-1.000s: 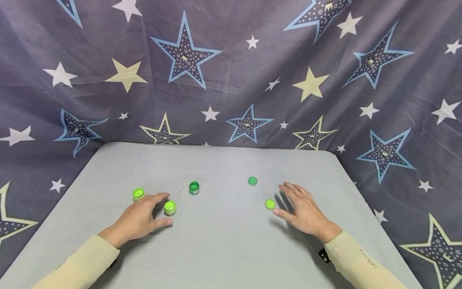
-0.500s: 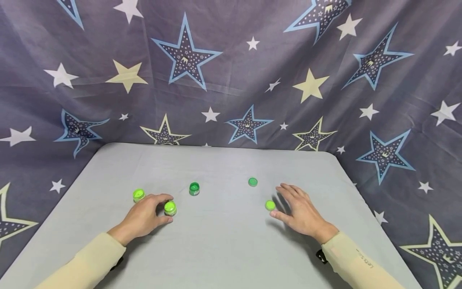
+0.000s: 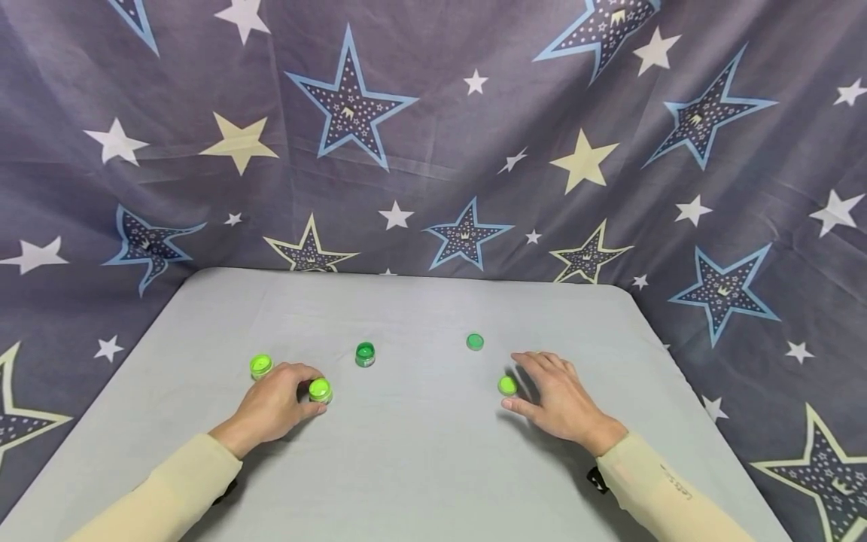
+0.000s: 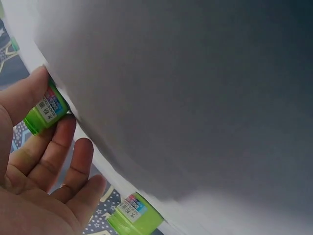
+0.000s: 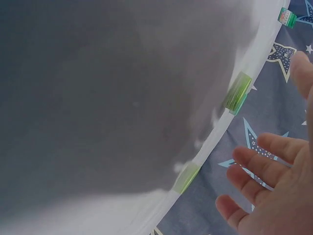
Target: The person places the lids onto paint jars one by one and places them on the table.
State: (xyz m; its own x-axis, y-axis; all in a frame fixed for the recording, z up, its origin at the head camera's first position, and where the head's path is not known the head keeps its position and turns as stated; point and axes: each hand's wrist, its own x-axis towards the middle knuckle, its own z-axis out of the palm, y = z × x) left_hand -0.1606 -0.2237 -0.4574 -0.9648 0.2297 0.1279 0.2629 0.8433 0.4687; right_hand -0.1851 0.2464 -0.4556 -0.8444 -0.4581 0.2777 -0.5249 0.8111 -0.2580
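My left hand [image 3: 274, 403] holds a small light green paint jar [image 3: 320, 390] between thumb and fingers; the jar stands upright on the table. In the left wrist view the thumb lies on one side of the labelled jar [image 4: 48, 110] and fingertips on the other. A second light green jar [image 3: 260, 366] stands just behind that hand, and a dark green open jar [image 3: 365, 354] is farther right. My right hand [image 3: 562, 403] hovers with spread fingers beside a light green lid [image 3: 507, 385], holding nothing. The right wrist view shows another light green lid [image 5: 187, 177], mostly hidden in the head view.
A darker green lid [image 3: 475, 342] lies farther back on the grey-white covered table [image 3: 406, 467]. Behind the table's far edge hangs a dark curtain [image 3: 433, 181] printed with stars.
My left hand has moved slightly right and its thumb and fingers have closed round the light green jar. My right hand has drifted a little left, toward the light green lid.
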